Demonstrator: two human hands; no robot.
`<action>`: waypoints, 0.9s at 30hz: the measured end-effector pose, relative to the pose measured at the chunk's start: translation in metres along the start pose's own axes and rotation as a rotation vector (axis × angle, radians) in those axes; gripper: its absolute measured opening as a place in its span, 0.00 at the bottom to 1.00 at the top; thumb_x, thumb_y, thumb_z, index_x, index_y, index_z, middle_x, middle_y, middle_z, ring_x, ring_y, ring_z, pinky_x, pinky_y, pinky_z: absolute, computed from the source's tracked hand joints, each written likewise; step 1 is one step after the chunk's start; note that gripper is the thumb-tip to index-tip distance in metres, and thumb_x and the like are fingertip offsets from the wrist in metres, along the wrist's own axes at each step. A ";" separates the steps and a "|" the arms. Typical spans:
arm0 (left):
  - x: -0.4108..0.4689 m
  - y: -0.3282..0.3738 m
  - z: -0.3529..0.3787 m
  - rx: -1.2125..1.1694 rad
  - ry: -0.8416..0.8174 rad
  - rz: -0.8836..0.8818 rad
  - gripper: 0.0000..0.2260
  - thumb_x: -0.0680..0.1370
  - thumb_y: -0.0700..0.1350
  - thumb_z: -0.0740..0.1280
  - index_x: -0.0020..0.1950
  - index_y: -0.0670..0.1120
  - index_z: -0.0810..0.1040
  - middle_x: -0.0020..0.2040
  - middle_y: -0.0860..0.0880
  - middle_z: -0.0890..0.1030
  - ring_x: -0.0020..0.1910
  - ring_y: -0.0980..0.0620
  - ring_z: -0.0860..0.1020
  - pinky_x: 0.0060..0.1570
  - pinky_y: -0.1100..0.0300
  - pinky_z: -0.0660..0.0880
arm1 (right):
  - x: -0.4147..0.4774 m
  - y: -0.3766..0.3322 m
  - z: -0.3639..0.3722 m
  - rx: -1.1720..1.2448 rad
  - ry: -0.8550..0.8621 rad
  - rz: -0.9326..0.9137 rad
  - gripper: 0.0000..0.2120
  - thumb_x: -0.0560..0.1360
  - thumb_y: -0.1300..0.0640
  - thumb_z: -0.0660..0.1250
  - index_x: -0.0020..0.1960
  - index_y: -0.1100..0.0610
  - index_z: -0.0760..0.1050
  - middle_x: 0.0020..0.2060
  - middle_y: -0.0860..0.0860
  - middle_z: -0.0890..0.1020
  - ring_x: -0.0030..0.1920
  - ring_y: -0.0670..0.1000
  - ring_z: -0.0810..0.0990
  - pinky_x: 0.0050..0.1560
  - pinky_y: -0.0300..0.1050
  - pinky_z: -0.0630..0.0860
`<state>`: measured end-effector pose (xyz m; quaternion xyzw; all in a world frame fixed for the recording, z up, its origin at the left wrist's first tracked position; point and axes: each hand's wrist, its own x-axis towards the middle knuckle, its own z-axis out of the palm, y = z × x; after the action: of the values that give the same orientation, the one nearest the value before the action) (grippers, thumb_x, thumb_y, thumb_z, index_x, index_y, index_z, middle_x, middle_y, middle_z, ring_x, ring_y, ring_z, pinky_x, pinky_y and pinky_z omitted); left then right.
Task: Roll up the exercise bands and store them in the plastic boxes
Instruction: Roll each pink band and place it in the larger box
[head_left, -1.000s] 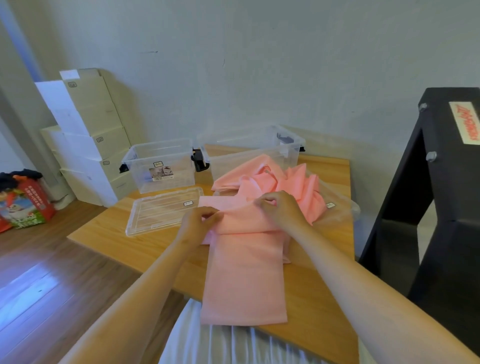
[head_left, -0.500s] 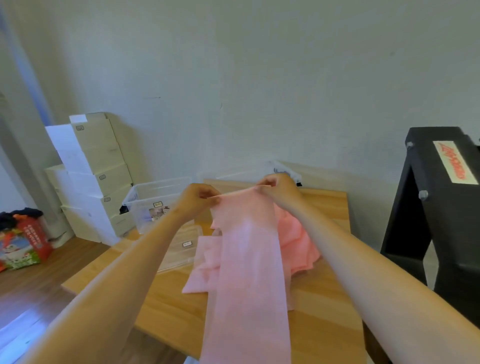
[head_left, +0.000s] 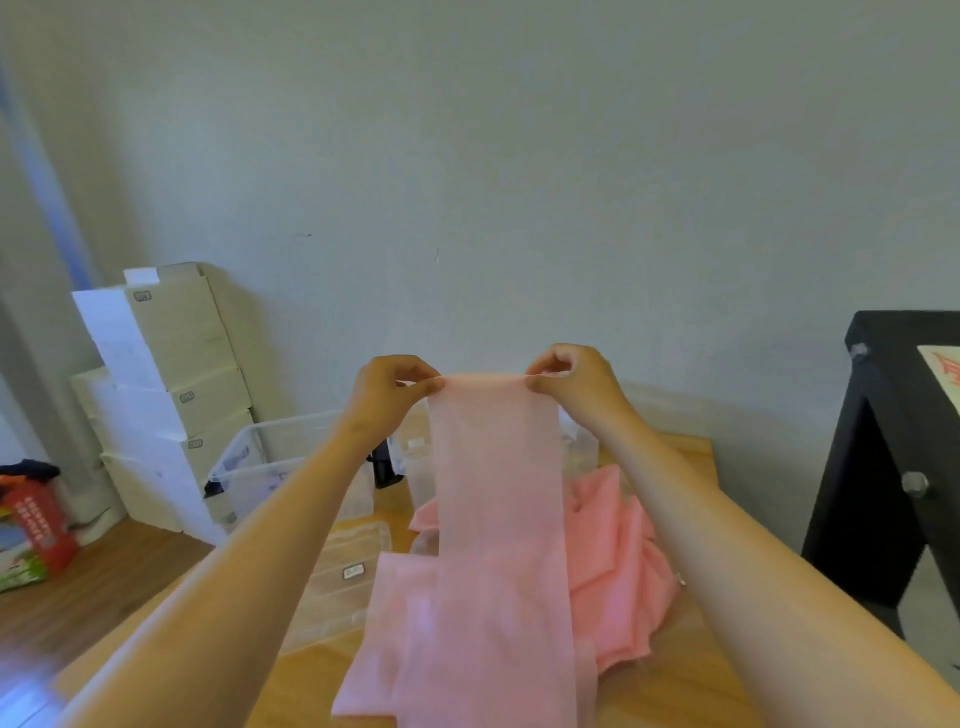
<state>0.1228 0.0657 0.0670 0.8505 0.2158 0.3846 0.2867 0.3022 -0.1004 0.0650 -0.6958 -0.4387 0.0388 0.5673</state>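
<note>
I hold the pink exercise band (head_left: 497, 493) by its top edge, I think so that it hangs flat before rolling. My left hand (head_left: 387, 392) pinches one corner and my right hand (head_left: 569, 382) pinches the other, both arms stretched forward. Below my hands, the other bands (head_left: 623, 551) lie on the tabletop (head_left: 691, 670). A plastic box (head_left: 270, 462) stands below my left hand.

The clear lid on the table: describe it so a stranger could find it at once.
Start at the wooden table. Left of the hanging pink band, in front of the open clear box, lies the clear lid. Unlike the box, it lies flat and low, a small label on top.
</note>
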 end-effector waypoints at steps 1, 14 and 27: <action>-0.011 -0.006 0.006 0.003 -0.037 -0.004 0.05 0.75 0.42 0.73 0.41 0.51 0.83 0.42 0.56 0.84 0.46 0.55 0.82 0.50 0.62 0.76 | -0.008 0.009 0.002 0.000 -0.016 0.024 0.10 0.68 0.63 0.73 0.34 0.49 0.77 0.40 0.55 0.82 0.43 0.52 0.79 0.44 0.40 0.73; -0.209 -0.058 0.063 -0.211 -0.282 -0.350 0.18 0.70 0.25 0.70 0.36 0.49 0.81 0.43 0.54 0.84 0.41 0.62 0.81 0.46 0.67 0.76 | -0.182 0.099 0.016 0.001 -0.294 0.234 0.15 0.66 0.72 0.68 0.36 0.51 0.79 0.38 0.53 0.83 0.39 0.46 0.79 0.40 0.38 0.74; -0.283 -0.018 0.062 -0.116 -0.296 -0.242 0.22 0.68 0.38 0.78 0.55 0.56 0.75 0.55 0.54 0.79 0.52 0.57 0.77 0.46 0.70 0.73 | -0.271 0.078 0.014 0.118 -0.052 0.235 0.20 0.65 0.74 0.68 0.44 0.48 0.78 0.50 0.52 0.79 0.50 0.48 0.79 0.48 0.45 0.80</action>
<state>-0.0048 -0.1075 -0.1281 0.8476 0.2493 0.2299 0.4081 0.1727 -0.2647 -0.1247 -0.7066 -0.3655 0.1487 0.5874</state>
